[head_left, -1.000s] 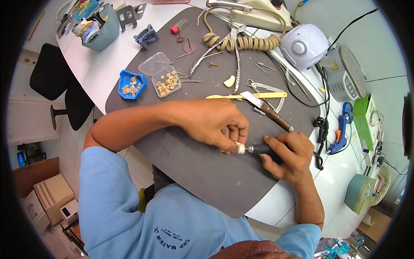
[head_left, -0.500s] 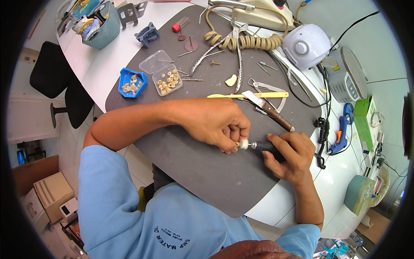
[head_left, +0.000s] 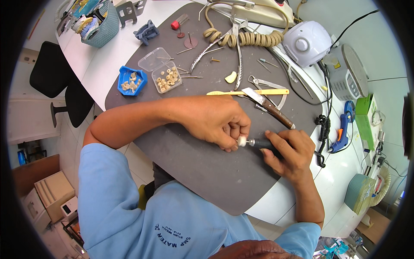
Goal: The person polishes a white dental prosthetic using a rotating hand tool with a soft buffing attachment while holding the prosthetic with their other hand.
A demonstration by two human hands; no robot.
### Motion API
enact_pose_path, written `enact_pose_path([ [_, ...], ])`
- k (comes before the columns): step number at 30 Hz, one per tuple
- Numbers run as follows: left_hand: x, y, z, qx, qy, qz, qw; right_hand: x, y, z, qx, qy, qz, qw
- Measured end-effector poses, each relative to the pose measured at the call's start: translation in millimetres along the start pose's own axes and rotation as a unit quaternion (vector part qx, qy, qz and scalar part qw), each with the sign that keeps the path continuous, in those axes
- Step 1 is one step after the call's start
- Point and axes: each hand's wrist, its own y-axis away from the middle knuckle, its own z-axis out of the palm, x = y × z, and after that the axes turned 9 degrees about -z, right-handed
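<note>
My right hand [head_left: 289,153] grips a black rotary handpiece [head_left: 266,144] with a metal nose and a small white round polishing tip [head_left: 242,141]. My left hand [head_left: 217,123] is closed, fingertips pinched just left of that tip on a small piece that is mostly hidden. Above my left hand lie a yellow stick-like tool [head_left: 271,92] and a wooden-handled knife [head_left: 278,113], beside metal calipers [head_left: 282,101]. To the upper left stand a clear box of small beige pieces [head_left: 168,80] and a blue tray with similar pieces [head_left: 132,82].
Pliers [head_left: 239,64], a coiled hose [head_left: 267,40] and a white round-knobbed device [head_left: 306,43] sit at the back of the grey mat [head_left: 198,172]. A blue glue gun [head_left: 343,134] and black cables lie right. A teal basket [head_left: 101,32] stands upper left, beside a black chair [head_left: 49,71].
The white tip and handpiece have shifted slightly upward and right since a second ago, still at my left fingertips. Both hands keep nearly the same grip and place.
</note>
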Motion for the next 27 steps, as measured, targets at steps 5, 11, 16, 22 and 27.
enact_pose_path([
  [5, 0.7, 0.5, 2.5, 0.023, -0.010, 0.005, 1.000, -3.3, -1.2, 1.3, -0.002, 0.021, 0.005, 1.000],
  [11, 1.6, 1.0, 2.6, 0.018, 0.004, -0.015, 1.000, -4.2, -0.1, 1.7, -0.006, 0.026, 0.011, 1.000],
  [16, 1.6, 0.9, 2.4, 0.014, 0.012, -0.013, 1.000, -2.6, -0.5, 1.7, 0.006, 0.015, 0.007, 1.000],
  [22, 1.5, 1.5, 2.1, 0.012, 0.023, -0.015, 1.000, -0.4, -1.9, -1.4, 0.004, 0.002, 0.005, 1.000],
  [27, 2.4, 1.9, 1.3, 0.007, 0.031, -0.007, 0.999, -0.9, -0.5, -0.7, 0.013, 0.004, 0.018, 1.000],
])
